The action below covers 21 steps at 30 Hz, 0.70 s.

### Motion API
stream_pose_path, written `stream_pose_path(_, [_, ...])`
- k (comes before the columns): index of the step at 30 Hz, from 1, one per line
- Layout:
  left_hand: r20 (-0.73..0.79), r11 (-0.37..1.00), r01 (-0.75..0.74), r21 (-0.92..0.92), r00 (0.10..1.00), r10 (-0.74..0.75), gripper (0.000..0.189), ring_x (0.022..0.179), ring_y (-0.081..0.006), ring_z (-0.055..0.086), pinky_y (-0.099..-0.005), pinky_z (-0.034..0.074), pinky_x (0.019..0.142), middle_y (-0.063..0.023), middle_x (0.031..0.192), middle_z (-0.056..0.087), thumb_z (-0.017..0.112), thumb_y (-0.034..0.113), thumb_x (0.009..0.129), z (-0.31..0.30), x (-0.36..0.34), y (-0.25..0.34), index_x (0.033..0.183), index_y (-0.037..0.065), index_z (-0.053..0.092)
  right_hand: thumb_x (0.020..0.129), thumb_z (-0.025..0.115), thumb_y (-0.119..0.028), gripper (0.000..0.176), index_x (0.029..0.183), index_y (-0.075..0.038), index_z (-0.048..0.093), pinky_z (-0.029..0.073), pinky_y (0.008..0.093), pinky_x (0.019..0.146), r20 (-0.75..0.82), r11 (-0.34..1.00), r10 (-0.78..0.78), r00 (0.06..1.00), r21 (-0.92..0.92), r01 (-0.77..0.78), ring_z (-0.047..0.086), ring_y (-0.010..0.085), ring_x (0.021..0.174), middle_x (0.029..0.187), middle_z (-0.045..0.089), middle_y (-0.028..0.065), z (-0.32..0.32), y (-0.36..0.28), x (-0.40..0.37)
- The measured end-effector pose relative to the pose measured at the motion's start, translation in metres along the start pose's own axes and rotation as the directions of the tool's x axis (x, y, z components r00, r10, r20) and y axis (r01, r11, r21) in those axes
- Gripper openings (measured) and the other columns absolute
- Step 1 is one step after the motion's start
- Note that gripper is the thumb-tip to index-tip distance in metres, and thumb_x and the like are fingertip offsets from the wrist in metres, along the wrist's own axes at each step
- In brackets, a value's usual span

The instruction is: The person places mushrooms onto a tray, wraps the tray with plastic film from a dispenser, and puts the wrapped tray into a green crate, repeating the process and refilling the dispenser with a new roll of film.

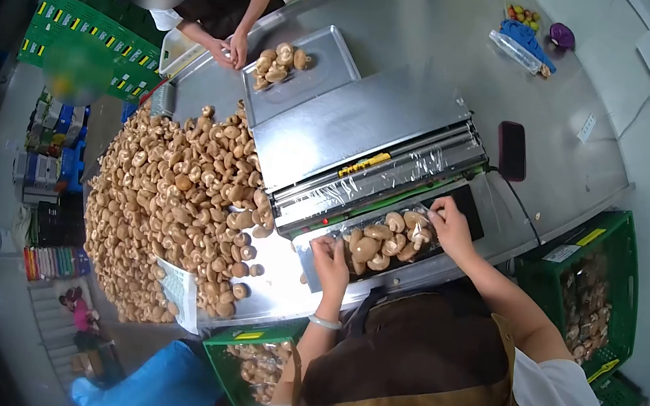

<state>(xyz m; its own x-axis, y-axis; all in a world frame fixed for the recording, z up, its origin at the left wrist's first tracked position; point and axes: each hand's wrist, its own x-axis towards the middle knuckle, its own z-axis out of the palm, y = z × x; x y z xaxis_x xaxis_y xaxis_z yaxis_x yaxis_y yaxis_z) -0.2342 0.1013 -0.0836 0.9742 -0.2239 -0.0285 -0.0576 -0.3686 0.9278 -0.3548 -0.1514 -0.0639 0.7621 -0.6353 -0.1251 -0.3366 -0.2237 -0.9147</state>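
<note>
Mushrooms (366, 249), smooth and domed, separate left hand (329, 264) from right hand (453, 230).

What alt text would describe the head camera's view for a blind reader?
A left hand and a right hand are on either side of some mushrooms, beside a film dispenser. A big mushroom heap lies left on the table; another person is opposite.

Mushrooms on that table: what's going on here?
The person's left hand and right hand are at opposite ends of a small batch of mushrooms, beside the clear film. A loose heap lies to their left. Across the table, a co-worker's hands are by a metal tray with a few more mushrooms on it.
</note>
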Motion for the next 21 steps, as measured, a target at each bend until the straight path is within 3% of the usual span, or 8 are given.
stream_pose_path(4, [0.011,0.995,0.005,-0.096,1.000,-0.004,0.016,0.065,-0.0119,0.040,-0.0276,0.036,0.059,-0.0020,0.077,0.045,0.063,0.003,0.092,-0.024,0.001,0.012,0.097,0.002,0.048,0.094,0.061,-0.008,0.014,0.102,-0.004,0.050,0.042,0.0325,0.055,-0.123,0.985,0.061,0.991,0.171,-0.040,0.055,0.0130,0.057,0.066,0.059,0.0100,-0.067,-0.015,-0.032])
stream_pose_path(9, [0.211,0.891,-0.256,0.374,0.959,0.187,0.017,0.064,-0.0288,0.064,-0.0377,0.050,0.059,-0.0152,0.071,0.061,0.064,0.009,0.093,0.015,-0.007,0.013,0.105,0.003,0.053,0.096,0.058,-0.008,0.014,0.105,-0.007,0.048,0.041,0.0357,0.053,-0.298,0.980,0.119,0.947,-0.115,-0.160,0.055,0.0225,0.054,0.066,0.058,0.0113,-0.105,0.033,-0.084])
stream_pose_path(11, [0.378,0.666,-0.475,0.575,0.876,0.299,0.021,0.070,-0.0304,0.067,-0.0410,0.053,0.059,-0.0127,0.085,0.066,0.061,0.009,0.091,0.040,-0.004,0.014,0.111,0.007,0.057,0.097,0.057,-0.011,0.014,0.106,-0.009,0.048,0.043,0.0388,0.053,-0.401,0.958,0.133,0.906,-0.183,-0.222,0.059,0.0360,0.059,0.068,0.058,0.0148,-0.089,0.085,-0.091])
stream_pose_path(14, [0.548,0.555,-0.669,0.495,0.736,0.397,0.037,0.068,-0.0267,0.066,-0.0397,0.053,0.058,-0.0086,0.092,0.067,0.058,0.007,0.087,0.077,0.014,0.020,0.124,0.013,0.057,0.097,0.055,-0.009,0.012,0.107,-0.009,0.048,0.048,0.0409,0.058,-0.522,0.943,0.071,0.850,-0.244,-0.228,0.066,0.0364,0.067,0.074,0.063,0.0147,-0.045,0.122,-0.088])
stream_pose_path(16, [0.647,0.558,-0.756,0.342,0.620,0.444,0.046,0.068,-0.0277,0.065,-0.0392,0.052,0.060,-0.0094,0.090,0.066,0.058,0.005,0.086,0.096,0.020,0.039,0.130,0.014,0.056,0.095,0.058,-0.018,0.022,0.113,-0.007,0.051,0.050,0.0399,0.058,-0.467,0.982,0.187,0.864,0.104,-0.157,0.069,0.0290,0.073,0.085,0.068,0.0117,-0.008,0.153,-0.091])
stream_pose_path(18, [0.664,0.692,-0.666,0.279,0.654,0.362,0.043,0.067,-0.0201,0.064,-0.0329,0.052,0.060,-0.0058,0.086,0.064,0.060,0.002,0.089,0.112,0.014,0.049,0.130,0.012,0.054,0.092,0.060,-0.024,0.033,0.118,-0.005,0.051,0.051,0.0378,0.060,-0.284,0.960,0.057,0.957,0.280,0.026,0.067,0.0255,0.076,0.092,0.067,0.0108,0.007,0.169,-0.105])
stream_pose_path(20, [0.699,0.980,0.030,-0.198,0.705,0.120,0.041,0.069,-0.0129,0.061,-0.0284,0.050,0.062,-0.0016,0.083,0.060,0.061,0.001,0.091,0.127,-0.004,0.052,0.130,0.010,0.051,0.092,0.060,-0.023,0.031,0.115,-0.004,0.053,0.051,0.0372,0.063,0.107,0.959,0.082,0.991,0.262,-0.108,0.067,0.0246,0.079,0.093,0.067,0.0106,-0.002,0.161,-0.122])
stream_pose_path(21, [0.757,0.820,0.429,-0.378,0.653,0.007,0.040,0.070,-0.0094,0.060,-0.0261,0.050,0.063,0.0004,0.082,0.059,0.062,0.001,0.093,0.130,-0.016,0.052,0.130,0.008,0.050,0.091,0.060,-0.022,0.029,0.113,-0.003,0.055,0.051,0.0369,0.064,0.341,0.968,0.103,0.934,0.183,-0.173,0.067,0.0241,0.080,0.093,0.067,0.0105,-0.010,0.153,-0.130])
